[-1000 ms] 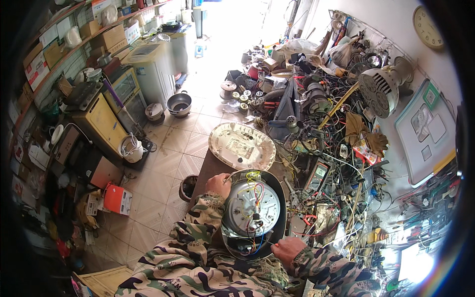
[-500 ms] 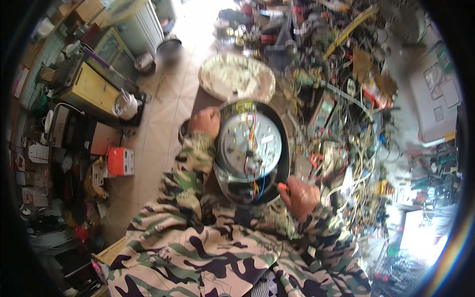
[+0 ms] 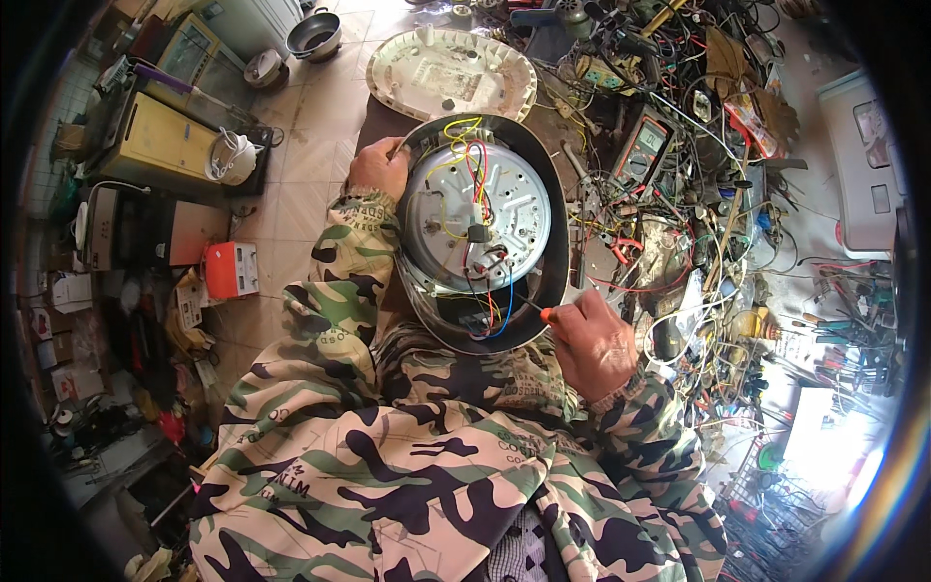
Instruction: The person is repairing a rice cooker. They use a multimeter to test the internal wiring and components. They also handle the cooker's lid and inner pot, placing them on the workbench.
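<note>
An oval appliance housing [image 3: 557, 233], which looks like an upturned rice cooker, lies in front of me with its underside exposed. Inside sits a round silver metal pan [image 3: 441, 213], crossed by red, yellow, black and blue wires [image 3: 509, 291]. My left hand [image 3: 378, 171] is closed on the housing's upper left rim. My right hand [image 3: 593, 347] grips a screwdriver by its orange handle [image 3: 549, 315]; the thin shaft points left over the housing's lower right rim. Whether its tip touches anything I cannot tell. Beyond the housing lies a dirty cream oval cover [image 3: 388, 73].
Tangled cables, tools and a multimeter [image 3: 644, 145] crowd the right side. On the left are a yellow cabinet [image 3: 170, 145], a white pot-shaped container [image 3: 233, 155] and an orange-red box [image 3: 230, 270]. A dark pan [image 3: 314, 37] stands on the tiled floor [image 3: 310, 145].
The housing, cover and surroundings appear higher in the picture. My right hand has come up beside the housing's lower right rim with the screwdriver; my left hand stays at the rim.
</note>
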The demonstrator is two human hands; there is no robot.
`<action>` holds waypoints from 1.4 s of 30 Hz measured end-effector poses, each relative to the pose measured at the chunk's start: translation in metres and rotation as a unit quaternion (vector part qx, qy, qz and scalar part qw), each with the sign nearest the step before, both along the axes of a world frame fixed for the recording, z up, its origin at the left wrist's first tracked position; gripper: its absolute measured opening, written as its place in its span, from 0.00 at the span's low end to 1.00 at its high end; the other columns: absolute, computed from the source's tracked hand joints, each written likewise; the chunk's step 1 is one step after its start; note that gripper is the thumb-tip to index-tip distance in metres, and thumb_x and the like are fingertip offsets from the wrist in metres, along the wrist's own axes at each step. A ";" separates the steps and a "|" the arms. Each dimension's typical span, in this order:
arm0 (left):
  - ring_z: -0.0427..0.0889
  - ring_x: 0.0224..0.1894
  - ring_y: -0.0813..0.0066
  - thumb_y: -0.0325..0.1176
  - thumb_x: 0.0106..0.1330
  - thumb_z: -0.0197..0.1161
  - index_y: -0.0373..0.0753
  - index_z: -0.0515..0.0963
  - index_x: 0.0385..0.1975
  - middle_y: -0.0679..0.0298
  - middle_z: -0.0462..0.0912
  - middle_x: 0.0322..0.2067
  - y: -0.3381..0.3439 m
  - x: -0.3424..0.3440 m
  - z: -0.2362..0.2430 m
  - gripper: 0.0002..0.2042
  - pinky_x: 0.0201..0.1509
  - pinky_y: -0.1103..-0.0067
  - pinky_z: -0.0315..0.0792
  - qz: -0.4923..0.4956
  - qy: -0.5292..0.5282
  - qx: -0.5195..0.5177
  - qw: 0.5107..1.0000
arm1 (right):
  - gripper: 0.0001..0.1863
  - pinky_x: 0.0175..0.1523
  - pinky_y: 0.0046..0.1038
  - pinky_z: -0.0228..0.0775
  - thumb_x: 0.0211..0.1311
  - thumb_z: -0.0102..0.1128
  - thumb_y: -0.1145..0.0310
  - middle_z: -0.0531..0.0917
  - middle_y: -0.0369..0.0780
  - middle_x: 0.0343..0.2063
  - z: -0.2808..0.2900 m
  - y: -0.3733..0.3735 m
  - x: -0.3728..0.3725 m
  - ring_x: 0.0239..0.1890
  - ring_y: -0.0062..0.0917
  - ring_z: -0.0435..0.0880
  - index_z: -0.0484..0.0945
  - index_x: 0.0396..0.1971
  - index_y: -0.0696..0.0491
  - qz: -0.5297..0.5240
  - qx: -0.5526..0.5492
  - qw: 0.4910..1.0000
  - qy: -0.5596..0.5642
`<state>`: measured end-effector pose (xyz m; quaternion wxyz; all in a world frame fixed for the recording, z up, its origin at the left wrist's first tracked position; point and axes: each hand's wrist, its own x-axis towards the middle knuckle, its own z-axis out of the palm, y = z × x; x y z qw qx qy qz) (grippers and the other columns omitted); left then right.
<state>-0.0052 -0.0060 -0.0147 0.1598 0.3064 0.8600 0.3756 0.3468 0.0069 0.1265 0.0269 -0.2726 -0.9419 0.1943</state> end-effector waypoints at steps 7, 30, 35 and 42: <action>0.85 0.41 0.57 0.43 0.63 0.62 0.44 0.83 0.45 0.55 0.86 0.36 -0.001 -0.002 0.005 0.15 0.46 0.70 0.76 -0.009 0.010 -0.022 1.000 | 0.23 0.31 0.39 0.74 0.54 0.67 0.69 0.77 0.46 0.38 0.001 0.000 0.004 0.34 0.42 0.82 0.73 0.51 0.53 -0.044 -0.025 0.997 -0.062; 0.68 0.20 0.90 0.43 0.71 0.58 0.37 0.79 0.43 0.73 0.74 0.23 -0.110 0.053 0.025 0.15 0.20 0.88 0.61 0.056 -0.377 0.159 0.911 | 0.16 0.33 0.38 0.74 0.55 0.67 0.65 0.79 0.45 0.35 -0.004 0.001 -0.006 0.32 0.42 0.82 0.76 0.42 0.54 -0.074 -0.020 0.996 0.052; 0.65 0.18 0.91 0.42 0.73 0.56 0.37 0.77 0.44 0.74 0.72 0.23 -0.135 0.086 0.040 0.14 0.18 0.90 0.56 0.039 -0.476 0.198 0.856 | 0.14 0.32 0.39 0.74 0.55 0.67 0.66 0.79 0.45 0.34 0.006 0.004 -0.004 0.31 0.43 0.81 0.76 0.38 0.55 -0.053 -0.012 0.998 0.017; 0.66 0.18 0.90 0.42 0.73 0.55 0.36 0.77 0.45 0.72 0.73 0.24 -0.132 0.113 0.058 0.14 0.18 0.89 0.59 0.000 -0.511 0.189 0.838 | 0.19 0.37 0.39 0.75 0.49 0.66 0.74 0.76 0.45 0.37 0.003 -0.004 -0.002 0.37 0.42 0.81 0.75 0.43 0.54 -0.129 -0.029 0.985 -0.112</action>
